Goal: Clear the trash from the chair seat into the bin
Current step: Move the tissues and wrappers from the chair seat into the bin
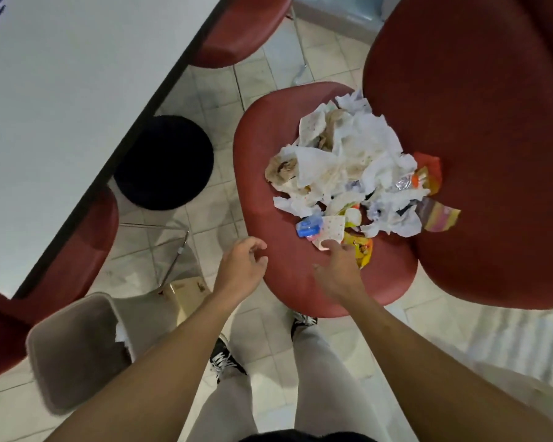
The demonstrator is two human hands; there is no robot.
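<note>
A heap of trash covers the far half of the red chair seat: crumpled white tissues, a blue packet, a yellow wrapper, a striped wrapper. My right hand lies over the seat's near edge, fingers reaching onto a dotted paper scrap at the heap's front; whether it grips the scrap is unclear. Left of the seat edge, my left hand hovers with loosely curled fingers, holding nothing. The grey bin stands on the floor at lower left, a bit of white paper inside.
A white table fills the upper left, with a black round stool under its edge. Other red chairs stand at the left and top. The chair's red backrest rises at right. My legs and shoes are below.
</note>
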